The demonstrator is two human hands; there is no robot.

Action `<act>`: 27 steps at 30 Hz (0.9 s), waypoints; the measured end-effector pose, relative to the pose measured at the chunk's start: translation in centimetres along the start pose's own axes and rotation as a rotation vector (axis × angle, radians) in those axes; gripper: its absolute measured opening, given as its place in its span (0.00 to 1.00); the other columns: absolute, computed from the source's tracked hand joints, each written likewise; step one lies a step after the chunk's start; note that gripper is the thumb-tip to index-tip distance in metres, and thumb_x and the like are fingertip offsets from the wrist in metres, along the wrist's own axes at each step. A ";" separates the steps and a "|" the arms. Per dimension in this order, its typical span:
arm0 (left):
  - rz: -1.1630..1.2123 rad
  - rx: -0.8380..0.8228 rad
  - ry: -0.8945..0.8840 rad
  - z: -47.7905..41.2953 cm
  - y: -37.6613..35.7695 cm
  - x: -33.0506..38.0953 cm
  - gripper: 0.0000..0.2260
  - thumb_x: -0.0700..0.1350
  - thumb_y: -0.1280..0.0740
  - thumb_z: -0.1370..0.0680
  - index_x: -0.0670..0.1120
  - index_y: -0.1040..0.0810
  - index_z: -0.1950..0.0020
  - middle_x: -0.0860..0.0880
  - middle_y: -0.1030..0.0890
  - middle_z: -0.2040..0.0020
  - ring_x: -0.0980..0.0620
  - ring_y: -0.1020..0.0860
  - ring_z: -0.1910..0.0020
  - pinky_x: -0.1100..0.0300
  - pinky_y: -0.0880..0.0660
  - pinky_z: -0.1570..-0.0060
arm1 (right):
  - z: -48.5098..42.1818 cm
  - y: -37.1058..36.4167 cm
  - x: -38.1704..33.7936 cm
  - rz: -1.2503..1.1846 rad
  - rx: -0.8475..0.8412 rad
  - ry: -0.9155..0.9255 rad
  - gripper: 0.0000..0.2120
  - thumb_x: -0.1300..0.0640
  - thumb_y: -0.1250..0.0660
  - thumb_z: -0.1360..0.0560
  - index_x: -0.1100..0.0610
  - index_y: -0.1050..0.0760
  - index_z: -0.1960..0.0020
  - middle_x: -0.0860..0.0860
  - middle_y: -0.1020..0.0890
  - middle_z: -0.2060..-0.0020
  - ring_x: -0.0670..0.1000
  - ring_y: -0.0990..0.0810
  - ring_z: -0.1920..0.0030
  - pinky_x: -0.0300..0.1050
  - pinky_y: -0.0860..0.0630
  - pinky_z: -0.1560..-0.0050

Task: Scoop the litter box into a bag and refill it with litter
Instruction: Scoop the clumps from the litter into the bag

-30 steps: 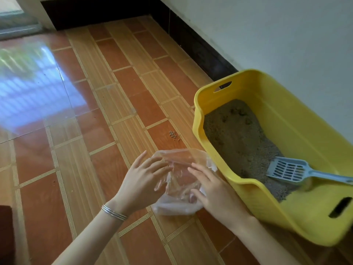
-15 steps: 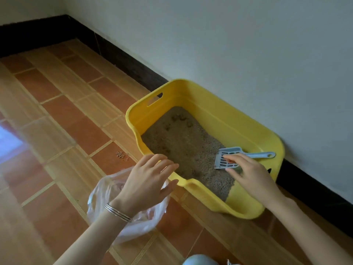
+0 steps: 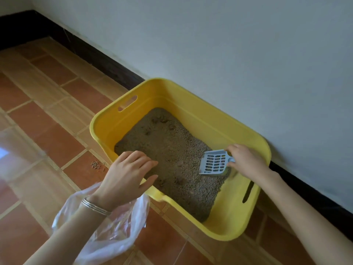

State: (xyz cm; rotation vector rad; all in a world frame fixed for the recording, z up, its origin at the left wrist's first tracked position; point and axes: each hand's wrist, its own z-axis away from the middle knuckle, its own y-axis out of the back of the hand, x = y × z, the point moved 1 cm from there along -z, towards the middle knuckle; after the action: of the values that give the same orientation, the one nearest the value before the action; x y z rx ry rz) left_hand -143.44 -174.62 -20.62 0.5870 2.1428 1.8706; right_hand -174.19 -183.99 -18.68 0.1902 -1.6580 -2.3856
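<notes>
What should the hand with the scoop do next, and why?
Probably dig the scoop forward under a clump in the litter. The right hand grips its handle, the slotted head lies flat on top holding almost nothing, and the bag lies beside the box, under the left wrist.

Floor (image 3: 47,134) laid with terracotta and tan tiles, pale grout lines between. Plain white wall (image 3: 229,44) edged by dark skirting board (image 3: 99,62). Bright glare reflected at left edge.
</notes>
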 end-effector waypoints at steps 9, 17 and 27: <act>-0.101 0.033 0.081 2.3 0.4 -3.7 0.21 0.56 0.46 0.22 0.46 0.19 0.44 0.49 0.18 0.50 0.47 0.21 0.47 0.54 0.32 0.45 | -0.8 -1.0 -0.1 0.083 -0.061 -0.063 0.12 0.57 0.35 0.25 0.51 0.32 0.43 0.48 0.21 0.54 0.49 0.21 0.61 0.45 0.22 0.65; -0.161 0.090 0.072 2.0 0.8 -6.2 0.19 0.54 0.43 0.24 0.45 0.19 0.46 0.48 0.18 0.50 0.45 0.21 0.47 0.51 0.33 0.38 | -0.5 -1.8 -0.3 -0.058 -0.105 -0.043 0.17 0.54 0.28 0.30 0.47 0.28 0.44 0.41 0.20 0.50 0.46 0.21 0.55 0.45 0.23 0.57; -0.145 0.220 -0.001 1.2 -0.5 -9.5 0.13 0.50 0.40 0.23 0.45 0.20 0.56 0.49 0.20 0.58 0.46 0.23 0.57 0.54 0.31 0.49 | -1.0 -2.9 -0.8 -0.191 -0.158 -0.037 0.14 0.57 0.26 0.32 0.46 0.27 0.51 0.41 0.19 0.55 0.44 0.20 0.59 0.48 0.22 0.55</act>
State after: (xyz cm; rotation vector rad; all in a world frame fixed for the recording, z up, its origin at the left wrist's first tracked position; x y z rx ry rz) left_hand -134.51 -177.81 -22.10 0.4606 2.3403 1.5726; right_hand -173.46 -183.74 -21.81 0.2912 -1.5195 -2.6627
